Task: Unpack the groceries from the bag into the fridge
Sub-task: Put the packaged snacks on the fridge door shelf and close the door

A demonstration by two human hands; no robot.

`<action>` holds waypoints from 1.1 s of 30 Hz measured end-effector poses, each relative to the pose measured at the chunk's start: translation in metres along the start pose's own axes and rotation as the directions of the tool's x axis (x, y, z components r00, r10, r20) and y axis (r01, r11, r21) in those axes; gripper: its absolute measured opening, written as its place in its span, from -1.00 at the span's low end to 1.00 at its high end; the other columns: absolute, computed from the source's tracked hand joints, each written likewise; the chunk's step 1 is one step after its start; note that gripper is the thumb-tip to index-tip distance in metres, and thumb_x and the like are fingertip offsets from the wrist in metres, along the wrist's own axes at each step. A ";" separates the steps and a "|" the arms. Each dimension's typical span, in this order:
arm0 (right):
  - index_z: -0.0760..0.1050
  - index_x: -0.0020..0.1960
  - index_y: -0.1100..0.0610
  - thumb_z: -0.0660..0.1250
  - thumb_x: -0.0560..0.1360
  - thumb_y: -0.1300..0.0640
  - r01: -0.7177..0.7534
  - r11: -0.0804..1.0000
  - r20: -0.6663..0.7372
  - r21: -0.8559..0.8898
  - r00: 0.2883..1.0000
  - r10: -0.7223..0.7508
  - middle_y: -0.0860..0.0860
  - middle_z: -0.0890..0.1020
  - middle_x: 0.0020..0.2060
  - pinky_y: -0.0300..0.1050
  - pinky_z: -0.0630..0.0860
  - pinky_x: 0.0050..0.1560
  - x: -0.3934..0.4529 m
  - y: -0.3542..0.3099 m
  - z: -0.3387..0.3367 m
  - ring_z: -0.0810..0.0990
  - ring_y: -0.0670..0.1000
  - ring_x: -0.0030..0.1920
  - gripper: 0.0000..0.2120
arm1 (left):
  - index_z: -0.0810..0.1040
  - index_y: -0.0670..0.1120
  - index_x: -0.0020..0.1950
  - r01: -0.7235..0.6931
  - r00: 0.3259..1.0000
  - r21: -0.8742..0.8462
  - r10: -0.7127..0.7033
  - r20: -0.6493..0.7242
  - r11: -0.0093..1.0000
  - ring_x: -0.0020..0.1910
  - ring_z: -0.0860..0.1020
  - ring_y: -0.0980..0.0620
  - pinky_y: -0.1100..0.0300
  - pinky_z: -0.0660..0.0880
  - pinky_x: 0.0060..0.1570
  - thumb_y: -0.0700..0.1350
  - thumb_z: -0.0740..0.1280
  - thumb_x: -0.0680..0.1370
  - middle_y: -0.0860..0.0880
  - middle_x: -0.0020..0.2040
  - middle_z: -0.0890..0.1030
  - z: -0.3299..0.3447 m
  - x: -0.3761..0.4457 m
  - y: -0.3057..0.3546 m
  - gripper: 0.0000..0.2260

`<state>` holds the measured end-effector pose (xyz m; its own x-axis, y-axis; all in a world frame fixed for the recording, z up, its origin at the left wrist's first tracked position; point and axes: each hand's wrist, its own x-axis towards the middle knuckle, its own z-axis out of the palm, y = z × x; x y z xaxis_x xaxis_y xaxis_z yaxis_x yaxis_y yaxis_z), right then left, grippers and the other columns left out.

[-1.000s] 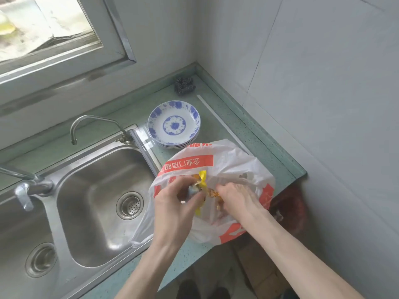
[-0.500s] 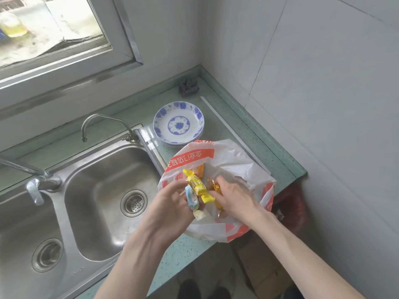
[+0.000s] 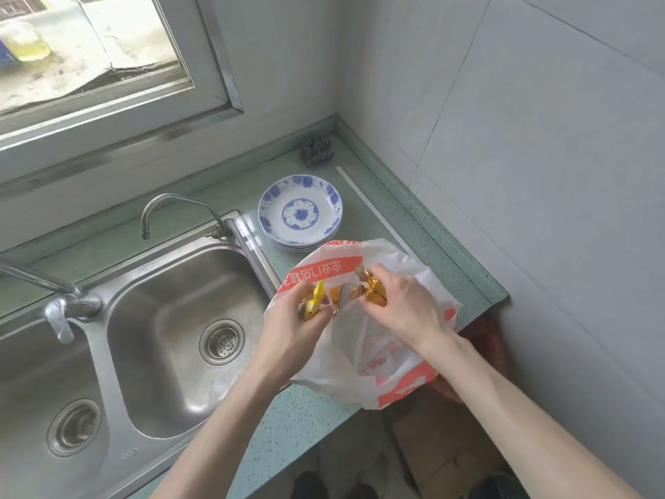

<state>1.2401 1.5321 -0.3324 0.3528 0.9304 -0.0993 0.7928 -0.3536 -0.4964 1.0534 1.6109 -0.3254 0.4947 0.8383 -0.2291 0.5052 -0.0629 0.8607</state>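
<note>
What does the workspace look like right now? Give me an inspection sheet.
Surface: green counter beside a steel double sink.
Job's things: white and orange bag open on the counter; no fridge in view.
Clutter: stacked blue plates, scourer in the corner.
Hands: left hand grips yellow sweets; right hand grips gold sweets over the bag.
Cables: nothing seen.
Surroundings: window, two taps, tiled walls.
</note>
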 end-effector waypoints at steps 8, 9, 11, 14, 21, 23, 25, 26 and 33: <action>0.37 0.43 -0.13 0.35 0.54 -0.18 0.209 0.883 0.186 -0.421 0.972 -0.142 -0.03 0.70 0.14 -0.05 0.50 -0.08 0.056 0.032 -0.020 0.67 0.12 0.12 -0.50 | 0.40 0.09 0.45 -0.326 0.939 0.727 0.119 0.322 0.604 0.25 0.56 -0.07 0.06 0.47 -0.10 -0.25 0.21 0.59 0.09 0.37 0.45 0.018 0.045 -0.008 -0.54; 0.37 0.44 -0.14 0.36 0.51 -0.27 0.221 0.874 0.229 -0.433 0.965 -0.131 -0.03 0.70 0.15 -0.05 0.50 -0.09 0.060 0.036 -0.017 0.67 0.12 0.13 -0.44 | 0.39 0.06 0.43 -0.313 0.943 0.756 0.095 0.318 0.574 0.22 0.57 -0.09 0.06 0.46 -0.13 -0.26 0.21 0.58 0.06 0.33 0.47 0.016 0.047 -0.010 -0.55; 0.35 0.45 -0.12 0.36 0.52 -0.25 0.244 0.822 0.294 -0.514 0.951 -0.098 -0.01 0.69 0.11 -0.04 0.51 -0.10 0.067 0.043 -0.010 0.68 0.13 0.10 -0.44 | 0.36 0.05 0.45 -0.257 0.961 0.786 0.066 0.267 0.563 0.22 0.57 -0.10 0.07 0.41 -0.17 -0.27 0.20 0.56 0.04 0.31 0.50 0.010 0.054 -0.016 -0.52; 0.34 0.39 -0.03 0.33 0.61 0.00 0.179 0.795 0.261 -0.579 0.965 -0.026 0.07 0.67 0.02 -0.02 0.49 -0.19 0.082 0.051 -0.001 0.69 0.16 0.01 -0.61 | 0.37 0.16 0.48 -0.159 0.983 0.707 0.042 0.180 0.689 0.26 0.57 -0.11 0.10 0.40 -0.12 -0.29 0.19 0.53 0.10 0.38 0.52 0.003 0.061 -0.022 -0.43; 0.38 0.39 0.04 0.32 0.62 0.02 0.027 0.891 0.193 -0.454 0.979 0.069 0.09 0.66 0.01 -0.03 0.51 -0.20 0.103 0.071 0.026 0.69 0.17 -0.02 -0.63 | 0.63 0.01 0.05 0.207 0.978 0.011 -0.207 -0.030 0.978 -0.23 0.60 -0.01 0.02 0.60 -0.24 -0.20 0.38 0.54 -0.04 -0.07 0.72 0.004 0.067 -0.031 -0.86; 0.31 0.50 0.02 0.30 0.61 0.03 0.014 0.931 0.196 -0.364 0.979 0.062 0.06 0.66 0.07 0.04 0.60 -0.12 0.099 0.071 0.026 0.68 0.17 0.00 -0.51 | 0.65 -0.07 0.01 0.308 0.945 -0.193 -0.322 -0.048 0.932 -0.36 0.51 0.00 0.11 0.53 -0.37 -0.26 0.42 0.53 -0.19 -0.11 0.71 0.001 0.068 -0.030 -0.88; 0.25 0.54 -0.01 0.30 0.58 0.05 0.028 0.964 0.165 -0.265 0.986 0.017 0.04 0.65 0.04 0.00 0.57 -0.19 0.090 0.066 0.023 0.68 0.16 -0.08 -0.45 | 0.65 -0.08 0.01 0.265 0.956 -0.207 -0.285 -0.072 0.942 -0.41 0.48 0.04 0.16 0.52 -0.41 -0.27 0.40 0.53 -0.19 -0.17 0.69 -0.001 0.069 -0.029 -0.88; 0.27 0.49 -0.02 0.31 0.55 0.05 0.043 0.977 0.133 -0.210 0.991 -0.015 0.02 0.65 -0.03 -0.04 0.52 -0.25 0.084 0.060 0.021 0.67 0.15 -0.15 -0.47 | 0.65 -0.06 0.01 0.228 0.965 -0.190 -0.248 -0.087 0.955 -0.43 0.48 0.06 0.16 0.53 -0.42 -0.25 0.39 0.54 -0.15 -0.21 0.66 -0.001 0.068 -0.027 -0.88; 0.52 0.08 0.05 0.42 0.50 -0.04 -0.035 0.997 0.070 -0.071 0.997 0.040 0.08 0.71 -0.06 -0.03 0.40 -0.20 0.066 0.012 0.043 0.67 0.21 0.01 -0.76 | 0.59 0.10 0.00 -0.015 0.997 0.205 0.031 -0.075 0.979 -0.11 0.61 -0.06 0.02 0.57 -0.13 -0.03 0.40 0.56 0.08 -0.10 0.67 0.012 0.065 -0.016 -0.95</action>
<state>1.2513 1.5938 -0.3824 0.3484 0.9201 -0.1789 0.8132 -0.3916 -0.4306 1.0858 1.6601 -0.3591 0.4553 0.8744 -0.1678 0.6320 -0.1847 0.7527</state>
